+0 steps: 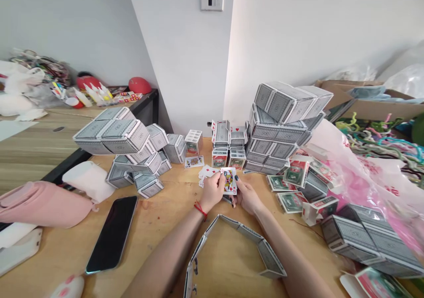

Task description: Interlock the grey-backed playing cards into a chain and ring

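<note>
A face card, a playing card with a red diamond, is held upright between my two hands. My left hand, with a red string at the wrist, pinches its left side. Along the right edge are the fingers of my right hand, which have dark nail polish. Whether more cards lie behind it is hidden. Several loose cards lie face up just beyond my left hand, and another face card lies further left. Between my forearms stands a bent strip of joined cards, open at the near side.
Card-block stacks stand at left and right. Card boxes stand at the back; more green-red boxes lie right. Further blocks lie near right. A phone and pink roll lie left. Behind is a wall.
</note>
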`<state>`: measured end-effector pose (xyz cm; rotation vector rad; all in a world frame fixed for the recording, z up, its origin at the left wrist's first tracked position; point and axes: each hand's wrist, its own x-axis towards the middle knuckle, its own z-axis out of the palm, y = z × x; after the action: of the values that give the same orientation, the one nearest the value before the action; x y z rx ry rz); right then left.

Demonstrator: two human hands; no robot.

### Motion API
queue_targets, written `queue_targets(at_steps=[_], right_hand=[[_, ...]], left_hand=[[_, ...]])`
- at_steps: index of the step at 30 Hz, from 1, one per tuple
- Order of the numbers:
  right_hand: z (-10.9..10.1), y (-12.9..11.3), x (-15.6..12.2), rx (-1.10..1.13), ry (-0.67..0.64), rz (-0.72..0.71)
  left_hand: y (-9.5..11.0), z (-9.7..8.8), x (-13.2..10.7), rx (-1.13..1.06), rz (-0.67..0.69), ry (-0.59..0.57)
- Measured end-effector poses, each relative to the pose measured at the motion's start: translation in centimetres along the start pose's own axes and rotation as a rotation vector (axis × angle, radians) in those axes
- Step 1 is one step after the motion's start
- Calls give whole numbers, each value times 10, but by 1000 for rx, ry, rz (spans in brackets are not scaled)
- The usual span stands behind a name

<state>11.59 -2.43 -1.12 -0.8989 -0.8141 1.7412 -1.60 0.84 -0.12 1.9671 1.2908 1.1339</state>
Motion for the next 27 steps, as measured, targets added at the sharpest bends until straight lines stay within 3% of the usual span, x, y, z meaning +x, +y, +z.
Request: queue_targets(at_steps=[19,27], right_hand=[[0,4,3,-214,56,-53],[-2,4,3,-259,-1,-68]], left_hand=[[2,-1,0,-69,-59,-7],[2,-4,-2,-93,-55,-30]])
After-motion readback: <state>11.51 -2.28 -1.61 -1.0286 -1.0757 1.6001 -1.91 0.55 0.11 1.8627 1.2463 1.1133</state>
